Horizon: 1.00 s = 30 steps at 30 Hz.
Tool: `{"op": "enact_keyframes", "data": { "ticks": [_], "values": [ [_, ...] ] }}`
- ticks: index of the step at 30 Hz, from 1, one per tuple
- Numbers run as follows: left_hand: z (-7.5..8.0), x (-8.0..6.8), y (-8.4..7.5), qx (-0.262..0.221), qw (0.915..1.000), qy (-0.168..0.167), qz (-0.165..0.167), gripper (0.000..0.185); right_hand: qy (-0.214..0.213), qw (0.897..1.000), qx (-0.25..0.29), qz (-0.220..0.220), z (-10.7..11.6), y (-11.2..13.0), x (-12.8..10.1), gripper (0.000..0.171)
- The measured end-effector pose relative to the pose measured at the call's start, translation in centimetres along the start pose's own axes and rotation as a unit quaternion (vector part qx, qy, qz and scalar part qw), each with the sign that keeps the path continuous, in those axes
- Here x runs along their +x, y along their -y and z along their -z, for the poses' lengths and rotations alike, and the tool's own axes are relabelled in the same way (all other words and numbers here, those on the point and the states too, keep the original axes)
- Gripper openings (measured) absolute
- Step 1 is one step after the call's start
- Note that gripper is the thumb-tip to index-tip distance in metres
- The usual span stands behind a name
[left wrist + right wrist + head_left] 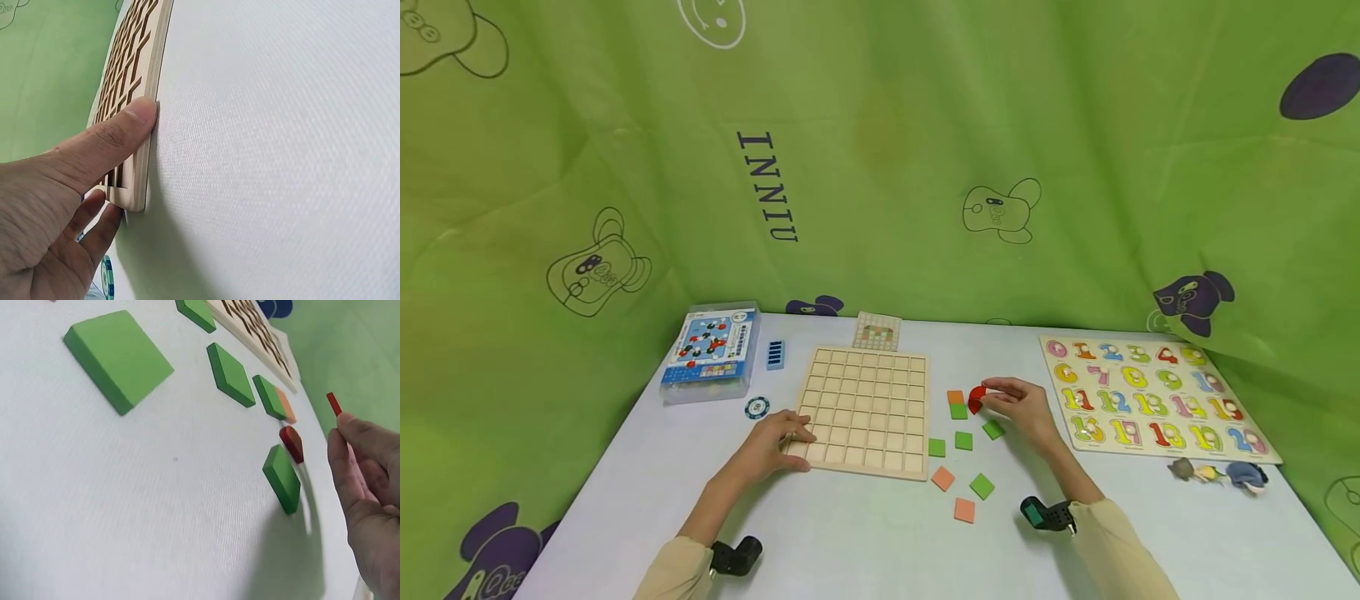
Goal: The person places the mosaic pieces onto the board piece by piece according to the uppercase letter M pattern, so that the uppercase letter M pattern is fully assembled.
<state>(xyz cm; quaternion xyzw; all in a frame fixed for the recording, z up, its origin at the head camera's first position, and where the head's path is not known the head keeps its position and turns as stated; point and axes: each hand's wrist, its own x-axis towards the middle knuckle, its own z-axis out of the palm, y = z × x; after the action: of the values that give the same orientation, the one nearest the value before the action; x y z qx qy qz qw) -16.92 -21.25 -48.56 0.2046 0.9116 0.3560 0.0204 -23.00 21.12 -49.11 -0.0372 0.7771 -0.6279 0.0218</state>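
the left hand (778, 443) pinches the corner of the wooden grid board (865, 410). the right hand (1022, 408) pinches a red tile (976, 399) above green tiles (962, 440) on the worktop (850, 533).

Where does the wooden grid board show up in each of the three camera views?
Head: wooden grid board lies centre on the table, left hand at its near left corner.
Left wrist: upper left, seen edge-on, thumb pressing its edge.
Right wrist: top centre, a sliver.
Shared landmark: green tiles beside it.
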Motion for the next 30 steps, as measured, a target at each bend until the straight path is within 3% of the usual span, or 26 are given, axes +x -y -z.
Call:
{"op": "enact_keyframes", "data": {
  "ticks": [16, 23, 30],
  "values": [
    [0.1, 0.2, -0.5, -0.008, 0.9997, -0.003, 0.023, 0.031, -0.002, 1.000, -0.020, -0.003, -3.6, 0.9, 1.9, 0.032],
    [0.1, 0.2, -0.6, -0.014, 0.9996, 0.002, 0.025, 0.030, 0.024, 0.999, 0.030, 0.019, -5.3, 1.1, 2.6, 0.032],
    [0.2, 0.2, -0.6, -0.018, 0.9995, -0.001, 0.026, 0.030, 0.029, 0.999, 0.022, 0.031, -7.2, 1.4, 3.1, 0.031]
  ]
}}
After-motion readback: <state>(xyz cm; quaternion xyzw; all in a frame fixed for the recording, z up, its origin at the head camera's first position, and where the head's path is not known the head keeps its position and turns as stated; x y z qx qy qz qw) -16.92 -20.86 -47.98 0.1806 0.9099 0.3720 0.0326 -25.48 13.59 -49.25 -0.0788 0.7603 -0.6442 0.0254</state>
